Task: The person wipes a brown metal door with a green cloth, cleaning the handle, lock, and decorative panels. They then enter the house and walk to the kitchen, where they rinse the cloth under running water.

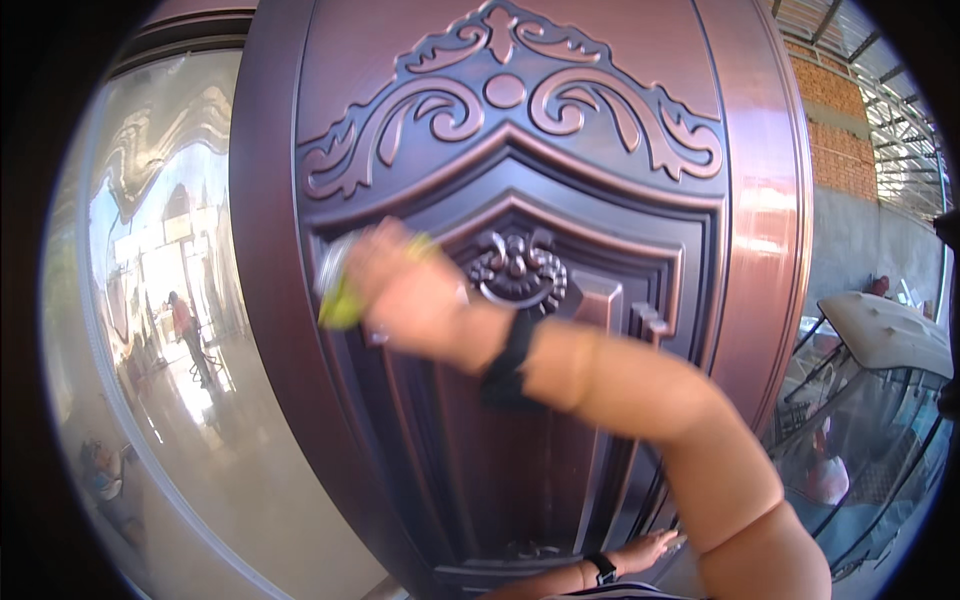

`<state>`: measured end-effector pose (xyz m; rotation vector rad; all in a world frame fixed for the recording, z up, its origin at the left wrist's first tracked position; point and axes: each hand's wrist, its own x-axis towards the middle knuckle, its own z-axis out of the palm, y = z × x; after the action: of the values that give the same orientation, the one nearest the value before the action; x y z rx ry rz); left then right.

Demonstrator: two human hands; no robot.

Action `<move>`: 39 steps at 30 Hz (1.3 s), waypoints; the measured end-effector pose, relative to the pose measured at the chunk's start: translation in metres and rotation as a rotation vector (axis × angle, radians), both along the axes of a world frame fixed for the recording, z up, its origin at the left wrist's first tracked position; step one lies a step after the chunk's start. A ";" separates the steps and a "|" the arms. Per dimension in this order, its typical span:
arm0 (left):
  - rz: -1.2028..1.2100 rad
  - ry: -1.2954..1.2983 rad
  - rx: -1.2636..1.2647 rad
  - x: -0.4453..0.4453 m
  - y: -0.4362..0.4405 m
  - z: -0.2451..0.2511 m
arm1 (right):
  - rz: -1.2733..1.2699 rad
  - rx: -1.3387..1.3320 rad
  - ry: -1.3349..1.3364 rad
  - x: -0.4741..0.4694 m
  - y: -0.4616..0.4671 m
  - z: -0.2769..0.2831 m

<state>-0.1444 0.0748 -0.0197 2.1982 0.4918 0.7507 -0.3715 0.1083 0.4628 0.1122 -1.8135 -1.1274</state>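
A dark reddish-brown panelled door [510,465] with raised scrollwork fills the middle of the view. My right hand [409,289], blurred, is up at the left part of the panel with a yellow-green and whitish cloth [339,300] in its grip. A black band is on that wrist. Right of this hand is an ornate ring-shaped door knocker [517,274]. Low down, my left hand [646,551], with a black watch [602,568] on its wrist, reaches right to the door's lower right part. Its fingertips are near a small light-coloured piece; whether they hold it is unclear.
On the left, a shiny wall or panel [277,465] reflects a standing person. To the right, a motorcycle or cart with a pale seat or cover [885,330] stands before a grey wall [870,240] with brickwork above. A whitish-pink bag [828,480] is below it.
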 end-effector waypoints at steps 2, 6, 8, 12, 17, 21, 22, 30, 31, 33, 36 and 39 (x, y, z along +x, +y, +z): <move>0.023 0.089 0.061 0.000 -0.001 -0.001 | -0.203 0.084 0.173 0.072 0.005 0.055; 0.107 0.068 0.197 0.001 -0.005 -0.003 | -0.194 0.017 0.590 0.149 0.005 0.091; 0.115 0.115 0.282 0.003 -0.005 -0.003 | -0.358 -0.205 0.638 0.132 -0.001 0.061; 0.160 -0.093 0.026 0.009 -0.006 0.001 | -0.267 -0.175 0.013 0.060 -0.015 -0.043; 0.223 0.042 0.225 -0.004 -0.013 0.017 | -0.216 0.049 0.145 0.133 -0.002 0.013; 0.217 0.077 0.218 -0.008 -0.014 0.027 | -0.219 0.023 0.495 0.182 0.002 0.033; 0.207 0.108 0.199 -0.009 -0.016 0.027 | -0.254 -0.030 0.450 0.182 0.001 0.023; 0.204 0.155 0.239 -0.009 -0.013 0.029 | -0.312 -0.289 0.260 0.220 -0.022 -0.058; 0.216 0.150 0.240 -0.008 -0.015 0.029 | -0.312 -0.322 0.358 0.225 -0.024 -0.062; 0.231 0.159 0.243 -0.008 -0.014 0.030 | -0.324 -0.174 0.382 0.225 -0.023 -0.061; 0.223 0.204 0.244 -0.007 -0.014 0.031 | -0.180 -0.173 0.322 0.204 -0.011 -0.047; 0.240 0.228 0.252 -0.007 -0.013 0.029 | -0.190 -0.231 0.226 0.193 0.002 -0.032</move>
<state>-0.1513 0.0615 0.0088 2.5048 0.8265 0.7211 -0.1780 0.1104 0.4304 -0.3172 -1.7621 -1.0067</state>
